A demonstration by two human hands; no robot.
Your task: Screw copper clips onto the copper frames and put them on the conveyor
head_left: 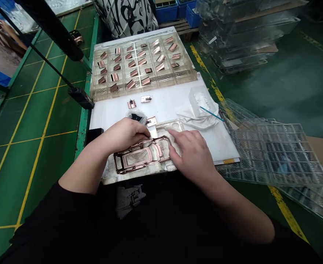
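A copper-coloured car-shaped frame (138,157) lies flat in a pale, worn fixture block (175,126) near the front of the white board. At the frame's far edge, my left hand (127,135) has its fingers pressed together; what they pinch is hidden. My right hand (190,152) is at the frame's right end, with thumb and index finger apart and their tips beside its rounded loop. Just beyond my left hand are a small plastic bag (137,117) with black contents and a small metal plate (151,121). Two more small metal parts, a coppery one (131,104) and a silvery one (146,99), lie farther back.
A compartmented clear tray (164,77) holds many copper-coloured pieces at the back. At right are a white cloth (194,121), a blue stick (211,113) and empty clear trays (285,154). A dark tool (80,98) stands at left. Another person's patterned clothing (125,16) shows beyond.
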